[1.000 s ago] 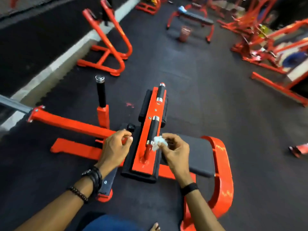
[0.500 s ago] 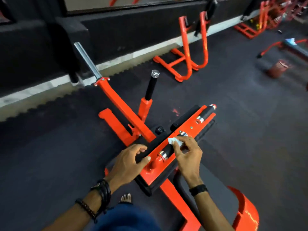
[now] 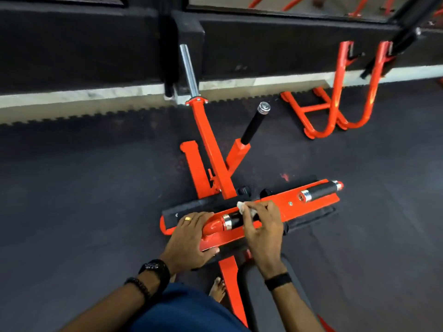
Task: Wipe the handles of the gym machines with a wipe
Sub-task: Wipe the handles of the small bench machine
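Note:
An orange gym machine stands on the dark floor, with an orange plate across its top. Two black handles lie on that plate: a near one with a chrome collar, and a far one at the right end. My right hand pinches a small white wipe against the near handle. My left hand rests flat on the plate's left end, fingers straight, beside the orange elbow of that handle. A third black handle sticks up behind.
A chrome bar sleeve points toward the black wall. Orange U-shaped stands sit at the right by the wall. A black seat pad lies under my right forearm. A bare foot shows near the machine's base beam.
The view has swung left, so the plate now lies across the frame. My right hand still holds the wipe on the near handle. My left hand has spread flatter over the plate's end.

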Action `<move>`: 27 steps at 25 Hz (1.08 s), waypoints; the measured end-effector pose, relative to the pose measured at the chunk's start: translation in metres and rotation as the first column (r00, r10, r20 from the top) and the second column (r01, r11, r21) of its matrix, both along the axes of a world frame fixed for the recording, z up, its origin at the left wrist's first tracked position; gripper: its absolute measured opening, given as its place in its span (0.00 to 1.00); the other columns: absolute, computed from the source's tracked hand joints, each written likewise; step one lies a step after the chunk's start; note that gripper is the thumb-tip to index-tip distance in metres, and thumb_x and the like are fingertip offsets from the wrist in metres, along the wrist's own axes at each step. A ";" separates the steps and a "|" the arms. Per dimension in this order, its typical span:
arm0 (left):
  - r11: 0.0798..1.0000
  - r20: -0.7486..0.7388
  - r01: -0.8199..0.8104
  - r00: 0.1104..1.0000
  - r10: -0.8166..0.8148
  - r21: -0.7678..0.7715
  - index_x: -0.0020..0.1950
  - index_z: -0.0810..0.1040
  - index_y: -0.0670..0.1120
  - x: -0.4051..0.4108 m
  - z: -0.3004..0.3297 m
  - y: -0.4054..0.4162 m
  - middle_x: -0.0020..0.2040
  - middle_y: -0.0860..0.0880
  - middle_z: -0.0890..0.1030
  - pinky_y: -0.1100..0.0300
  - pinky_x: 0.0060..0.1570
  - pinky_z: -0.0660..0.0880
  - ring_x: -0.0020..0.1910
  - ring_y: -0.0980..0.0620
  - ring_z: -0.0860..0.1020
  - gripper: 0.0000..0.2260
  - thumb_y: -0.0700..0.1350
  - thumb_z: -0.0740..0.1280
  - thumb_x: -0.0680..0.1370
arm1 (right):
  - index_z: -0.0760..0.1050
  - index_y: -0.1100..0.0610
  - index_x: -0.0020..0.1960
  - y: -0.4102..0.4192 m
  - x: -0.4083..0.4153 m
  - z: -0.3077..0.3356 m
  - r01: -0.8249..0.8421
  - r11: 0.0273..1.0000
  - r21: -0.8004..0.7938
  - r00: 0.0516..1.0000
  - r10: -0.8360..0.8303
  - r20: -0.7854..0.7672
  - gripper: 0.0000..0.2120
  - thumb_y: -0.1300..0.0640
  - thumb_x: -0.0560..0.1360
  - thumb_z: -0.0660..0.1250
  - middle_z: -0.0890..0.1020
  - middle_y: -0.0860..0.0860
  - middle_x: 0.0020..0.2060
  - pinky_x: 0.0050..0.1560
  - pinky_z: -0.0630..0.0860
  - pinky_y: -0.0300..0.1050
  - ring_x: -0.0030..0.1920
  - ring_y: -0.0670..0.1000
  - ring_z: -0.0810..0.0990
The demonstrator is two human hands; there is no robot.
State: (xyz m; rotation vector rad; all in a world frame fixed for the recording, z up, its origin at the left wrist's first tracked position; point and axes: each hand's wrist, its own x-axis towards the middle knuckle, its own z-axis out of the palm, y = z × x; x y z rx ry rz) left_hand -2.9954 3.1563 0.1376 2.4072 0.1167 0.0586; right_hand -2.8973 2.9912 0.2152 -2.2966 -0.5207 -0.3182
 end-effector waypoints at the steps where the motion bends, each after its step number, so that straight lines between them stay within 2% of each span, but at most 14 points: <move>1: 0.999 -0.009 -0.045 0.999 0.045 -0.014 0.73 0.68 0.49 -0.001 0.001 -0.003 0.68 0.52 0.73 0.61 0.70 0.59 0.66 0.52 0.71 0.39 0.63 0.73 0.66 | 0.83 0.54 0.49 -0.004 0.005 -0.001 0.006 1.000 -0.018 1.000 -0.006 0.013 0.03 0.58 0.76 0.73 0.75 0.48 0.38 0.44 0.75 0.50 0.41 0.51 0.75; 4: 0.993 -0.014 -0.119 0.993 0.119 -0.010 0.73 0.67 0.51 -0.004 0.001 -0.009 0.68 0.55 0.73 0.64 0.68 0.57 0.66 0.55 0.69 0.40 0.64 0.74 0.66 | 0.83 0.55 0.49 0.005 -0.005 -0.004 0.009 1.000 0.015 1.000 -0.009 0.001 0.04 0.57 0.78 0.69 0.75 0.48 0.40 0.44 0.76 0.52 0.41 0.51 0.76; 7: 0.987 0.017 -0.161 0.987 0.161 -0.020 0.71 0.70 0.52 -0.005 0.003 -0.012 0.66 0.56 0.74 0.63 0.66 0.60 0.64 0.55 0.71 0.38 0.63 0.76 0.65 | 0.82 0.55 0.49 0.020 -0.029 -0.004 -0.148 0.988 -0.032 0.989 0.149 0.010 0.09 0.54 0.78 0.64 0.77 0.48 0.42 0.46 0.76 0.47 0.43 0.49 0.77; 9: 0.985 0.016 -0.171 0.985 0.171 -0.009 0.71 0.69 0.53 -0.005 0.002 -0.014 0.66 0.57 0.74 0.59 0.67 0.65 0.64 0.55 0.71 0.38 0.63 0.76 0.65 | 0.82 0.53 0.50 0.014 -0.025 -0.001 -0.214 0.971 -0.107 0.973 0.221 0.063 0.07 0.54 0.77 0.66 0.78 0.48 0.42 0.47 0.75 0.47 0.43 0.49 0.77; 12: 0.987 -0.030 -0.163 0.986 0.163 0.002 0.73 0.65 0.55 -0.005 0.000 -0.015 0.68 0.58 0.72 0.55 0.68 0.66 0.64 0.55 0.69 0.40 0.65 0.73 0.66 | 0.81 0.51 0.53 -0.015 0.005 0.000 -0.083 0.992 -0.091 0.988 0.094 0.121 0.06 0.56 0.76 0.68 0.79 0.47 0.41 0.46 0.75 0.50 0.43 0.51 0.77; 14: 0.990 -0.051 -0.144 0.988 0.143 -0.001 0.74 0.63 0.56 -0.006 0.000 -0.013 0.68 0.59 0.70 0.56 0.68 0.66 0.65 0.56 0.68 0.40 0.66 0.72 0.66 | 0.80 0.55 0.55 -0.025 0.019 0.000 0.061 0.996 -0.065 0.996 -0.057 0.068 0.11 0.53 0.77 0.63 0.79 0.51 0.42 0.46 0.76 0.53 0.44 0.55 0.78; 16: 0.991 -0.045 -0.135 0.990 0.135 0.012 0.74 0.63 0.57 -0.006 0.001 -0.012 0.68 0.60 0.70 0.56 0.67 0.66 0.64 0.56 0.68 0.40 0.66 0.72 0.66 | 0.80 0.56 0.55 -0.017 0.011 -0.004 0.123 0.992 -0.031 0.992 -0.123 0.011 0.14 0.51 0.78 0.60 0.78 0.52 0.41 0.45 0.77 0.54 0.44 0.56 0.78; 18: 0.990 -0.024 -0.142 0.989 0.143 0.016 0.73 0.65 0.56 -0.005 0.001 -0.012 0.67 0.59 0.72 0.56 0.67 0.67 0.63 0.55 0.70 0.39 0.65 0.74 0.65 | 0.80 0.55 0.54 0.004 -0.015 -0.005 0.057 0.998 -0.011 0.998 -0.057 -0.013 0.13 0.51 0.79 0.59 0.77 0.50 0.41 0.43 0.77 0.54 0.42 0.54 0.77; 20: 0.988 0.005 -0.154 0.988 0.154 0.007 0.72 0.69 0.55 -0.004 0.000 -0.012 0.66 0.59 0.73 0.54 0.66 0.68 0.62 0.54 0.72 0.39 0.64 0.75 0.64 | 0.80 0.55 0.53 0.015 -0.036 -0.009 -0.068 0.997 -0.036 0.997 0.070 0.040 0.11 0.52 0.78 0.62 0.77 0.50 0.41 0.44 0.76 0.51 0.42 0.52 0.77; 22: 0.990 0.001 -0.139 0.990 0.139 0.020 0.72 0.69 0.54 -0.002 0.000 -0.009 0.66 0.59 0.74 0.52 0.66 0.68 0.62 0.54 0.72 0.39 0.65 0.74 0.64 | 0.79 0.52 0.52 0.010 -0.030 -0.009 -0.121 0.988 -0.093 0.987 0.129 0.092 0.08 0.52 0.78 0.64 0.78 0.48 0.41 0.45 0.74 0.49 0.42 0.51 0.78; 23: 0.992 -0.017 -0.121 0.992 0.122 0.031 0.72 0.68 0.55 -0.002 0.000 -0.008 0.67 0.59 0.73 0.53 0.67 0.67 0.63 0.54 0.71 0.40 0.66 0.73 0.64 | 0.79 0.51 0.52 0.003 -0.021 -0.010 -0.085 0.993 -0.081 0.992 0.092 0.087 0.06 0.53 0.78 0.65 0.79 0.47 0.40 0.45 0.74 0.50 0.41 0.51 0.78; 25: 0.994 -0.047 -0.099 0.994 0.101 0.043 0.73 0.65 0.55 -0.002 -0.001 -0.006 0.67 0.58 0.72 0.54 0.67 0.66 0.63 0.54 0.69 0.40 0.67 0.72 0.65 | 0.79 0.52 0.52 -0.014 -0.002 -0.008 0.104 0.993 0.054 0.995 -0.103 -0.010 0.04 0.56 0.78 0.67 0.80 0.45 0.41 0.47 0.76 0.53 0.42 0.49 0.79; 27: 0.995 -0.052 -0.088 0.995 0.091 0.043 0.73 0.64 0.55 -0.003 -0.001 -0.005 0.67 0.58 0.72 0.53 0.67 0.67 0.62 0.55 0.69 0.40 0.67 0.71 0.65 | 0.78 0.54 0.51 -0.023 0.007 -0.006 0.281 0.938 0.205 0.958 -0.262 -0.117 0.04 0.59 0.77 0.69 0.80 0.46 0.41 0.48 0.76 0.49 0.42 0.49 0.79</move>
